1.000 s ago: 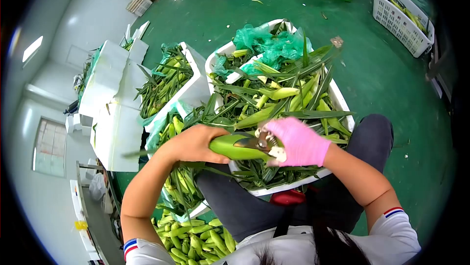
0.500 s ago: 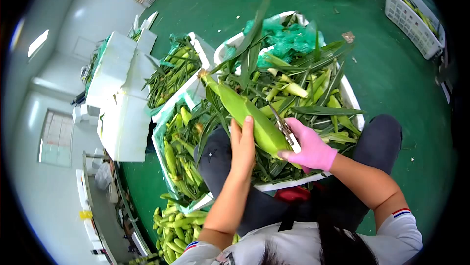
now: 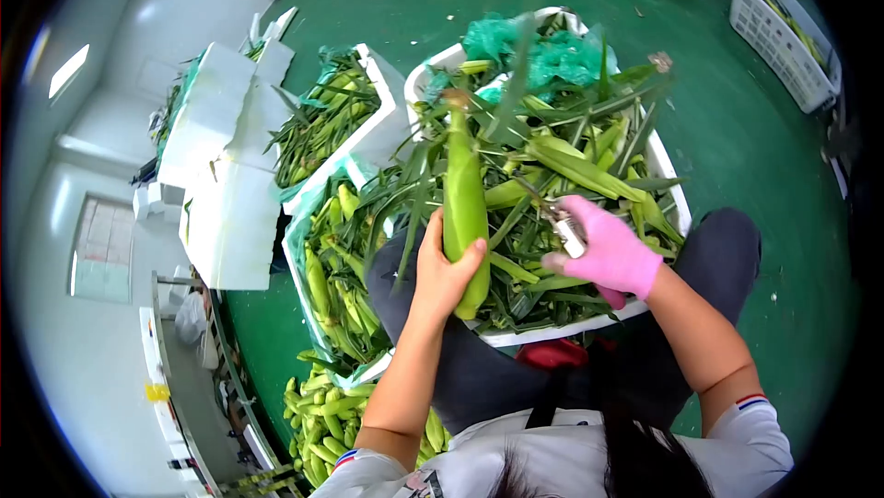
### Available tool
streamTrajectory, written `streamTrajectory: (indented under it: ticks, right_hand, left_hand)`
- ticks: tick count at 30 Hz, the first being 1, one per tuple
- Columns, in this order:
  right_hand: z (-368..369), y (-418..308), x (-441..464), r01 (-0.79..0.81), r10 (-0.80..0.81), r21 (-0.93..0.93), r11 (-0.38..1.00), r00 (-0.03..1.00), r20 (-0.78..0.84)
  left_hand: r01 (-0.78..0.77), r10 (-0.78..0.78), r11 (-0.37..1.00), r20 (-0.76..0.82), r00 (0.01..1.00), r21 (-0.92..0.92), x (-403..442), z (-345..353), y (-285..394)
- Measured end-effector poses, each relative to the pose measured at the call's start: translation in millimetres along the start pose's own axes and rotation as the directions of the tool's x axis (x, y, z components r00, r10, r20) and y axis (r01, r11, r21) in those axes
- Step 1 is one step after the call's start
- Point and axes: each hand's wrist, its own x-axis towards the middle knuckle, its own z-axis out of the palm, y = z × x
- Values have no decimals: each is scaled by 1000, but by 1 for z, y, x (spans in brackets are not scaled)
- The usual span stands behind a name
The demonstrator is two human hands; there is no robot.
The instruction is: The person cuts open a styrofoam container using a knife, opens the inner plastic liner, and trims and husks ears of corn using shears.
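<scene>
My bare left hand (image 3: 444, 270) is wrapped round the lower part of a green ear of corn (image 3: 467, 208), which stands nearly upright with its tip away from me. To its right, my right hand (image 3: 608, 249), in a pink glove, grips metal pruning shears (image 3: 566, 229), apart from the ear. Both hands are over a white foam box (image 3: 680, 208) between my knees, heaped with husk leaves (image 3: 580, 167) and stalk pieces. Green plastic film (image 3: 552, 61) lies at its far end.
Left of my knee is another foam box of corn (image 3: 318, 282), with one of leaves (image 3: 336, 116) behind it. A corn pile (image 3: 327, 429) lies at lower left. White foam boards (image 3: 230, 213) stand at left; a white basket (image 3: 783, 38) sits at upper right.
The left hand has turned the ear from lying across the shears to nearly upright. Ear and shears have come apart, and the right hand has moved to the right.
</scene>
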Motion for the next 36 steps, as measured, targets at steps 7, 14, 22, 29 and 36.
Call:
streamTrajectory:
  ticks: [7,14,22,29,36]
  right_hand:
    - [11,35,15,350,-364,180,919,930,53]
    - [10,-5,-2,-157,-36,572,805,950,312]
    - [27,18,1,-80,-321,542,837,729,604]
    - [30,34,15,-150,-53,867,476,979,198]
    - [-31,0,81,79,-81,407,910,997,-13]
  left_hand:
    - [37,-162,956,415,895,293,-9,-28,28]
    - [212,-208,975,582,786,62,20,-82,16]
    - [334,-110,942,900,421,-41,23,-76,-3]
    - [693,77,476,810,581,-542,-39,-59,-44]
    - [-21,-337,333,-140,931,-943,-203,-192,-127]
